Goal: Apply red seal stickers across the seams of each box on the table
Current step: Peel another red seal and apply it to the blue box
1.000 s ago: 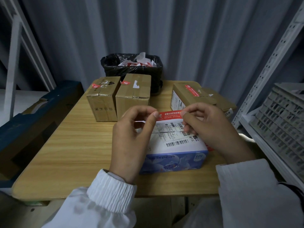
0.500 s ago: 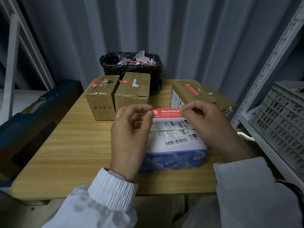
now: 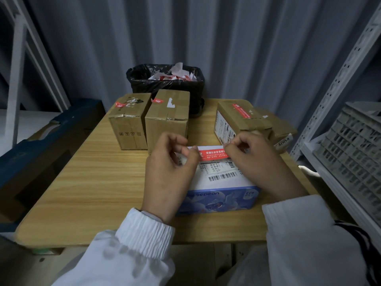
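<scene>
Both hands are clamped on the strip. The left hand [image 3: 171, 172] pinches the near-left end of the red seal sticker [image 3: 214, 154] with its fingers curled in, and the right hand [image 3: 261, 162] pinches the other end the same way. The sticker stretches flat between them with its white print facing up. It sits right over the far top edge of the blue and white box [image 3: 216, 201], above the shipping label [image 3: 221, 175] with its barcode. Whether the strip is touching the box or hovering just off it, I can't tell from here.

The box lies flat on the wooden table [image 3: 92, 182], close to the near edge and between two white sleeves.

Further back, two upright cardboard boxes stand side by side and touching. The left cardboard box [image 3: 128, 120] and the middle cardboard box [image 3: 168, 116] each carry a small red sticker at a top corner. Off to the right, the right cardboard box [image 3: 237, 118] wears a long red strip across its top. A flatter parcel [image 3: 283, 131] is tucked just behind it.

At the back of the table stands a black-lined bin [image 3: 165, 85] heaped with white and red paper scraps. A grey plastic crate [image 3: 354, 145] sits on the shelving at the right.
</scene>
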